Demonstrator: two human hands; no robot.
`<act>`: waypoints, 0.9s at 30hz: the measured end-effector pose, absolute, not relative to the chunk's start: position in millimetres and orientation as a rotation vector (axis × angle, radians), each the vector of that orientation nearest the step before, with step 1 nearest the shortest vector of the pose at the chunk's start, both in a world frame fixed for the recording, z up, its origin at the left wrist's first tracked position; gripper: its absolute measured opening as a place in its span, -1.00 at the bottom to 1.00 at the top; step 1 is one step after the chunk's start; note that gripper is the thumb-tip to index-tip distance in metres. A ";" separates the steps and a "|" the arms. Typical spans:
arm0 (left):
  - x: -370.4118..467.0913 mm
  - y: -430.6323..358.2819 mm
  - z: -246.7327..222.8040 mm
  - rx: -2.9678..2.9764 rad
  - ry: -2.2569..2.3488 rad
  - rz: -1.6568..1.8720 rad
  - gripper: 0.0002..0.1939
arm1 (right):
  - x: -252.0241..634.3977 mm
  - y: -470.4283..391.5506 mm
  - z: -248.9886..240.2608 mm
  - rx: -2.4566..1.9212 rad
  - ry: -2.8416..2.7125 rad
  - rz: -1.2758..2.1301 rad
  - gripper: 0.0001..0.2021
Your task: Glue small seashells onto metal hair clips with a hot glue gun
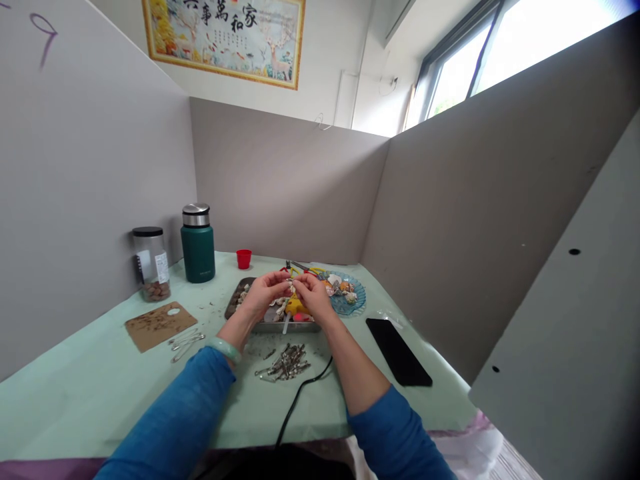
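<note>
The left arm (pixel 175 407) and the right arm (pixel 400 433) were stretched forward, closer together at the wrists (pixel 240 327) than farther back. The left hand (pixel 263 293) and the right hand (pixel 313 298) were just beside each other, with the fingers bent and pinched toward the thumbs. The right forearm (pixel 356 363) was partly bare, while the left sleeve (pixel 200 380) reached near the wrist.

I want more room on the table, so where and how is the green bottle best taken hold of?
Best gripped, I'd judge, around the middle of the green bottle, below its silver lid, coming level from the right. It stands upright with a round, nearly straight-sided body, and the jar and left partition are on its left. Whether the lid is tight can't be seen.
</note>
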State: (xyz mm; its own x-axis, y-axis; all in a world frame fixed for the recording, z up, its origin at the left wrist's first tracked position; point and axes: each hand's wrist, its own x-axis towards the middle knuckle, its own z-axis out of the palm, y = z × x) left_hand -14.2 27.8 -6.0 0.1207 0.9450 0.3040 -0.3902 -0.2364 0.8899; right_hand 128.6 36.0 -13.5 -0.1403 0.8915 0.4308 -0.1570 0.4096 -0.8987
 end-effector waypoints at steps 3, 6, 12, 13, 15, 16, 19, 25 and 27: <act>-14.4 29.2 -6.1 1.149 0.649 1.431 -0.63 | 129.0 36.4 -13.7 -0.709 -1.415 1.057 -0.74; -14.7 30.4 -6.5 1.131 0.641 1.427 -0.64 | 129.0 37.6 -14.7 -0.717 -1.422 1.052 -0.73; -14.7 32.5 -9.2 1.166 0.625 1.412 -0.69 | 128.3 45.4 -21.7 -0.680 -1.483 1.001 -0.75; -14.6 32.2 -9.1 1.174 0.629 1.412 -0.69 | 128.4 46.7 -22.7 -0.686 -1.499 0.984 -0.75; -14.6 31.2 -8.4 1.189 0.642 1.408 -0.69 | 128.9 48.2 -23.9 -0.702 -1.524 0.958 -0.76; -14.6 30.6 -7.9 1.197 0.649 1.403 -0.68 | 129.2 48.4 -24.1 -0.708 -1.530 0.951 -0.76; -15.1 29.8 -7.1 1.215 0.662 1.389 -0.67 | 129.8 47.8 -23.4 -0.706 -1.532 0.951 -0.77; -16.0 33.8 -10.3 1.204 0.713 1.401 -0.64 | 130.8 45.7 -20.8 -0.717 -1.536 0.961 -0.76; -16.0 35.0 -11.1 1.199 0.718 1.406 -0.65 | 131.2 45.3 -20.0 -0.730 -1.529 0.957 -0.75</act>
State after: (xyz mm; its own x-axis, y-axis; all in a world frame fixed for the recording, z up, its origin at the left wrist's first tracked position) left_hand -16.0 35.0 -11.1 0.1119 0.9568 0.2684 -0.3435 -0.2162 0.9139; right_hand 131.2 45.3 -20.0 -0.1739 0.8606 0.4787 -0.0548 0.4769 -0.8773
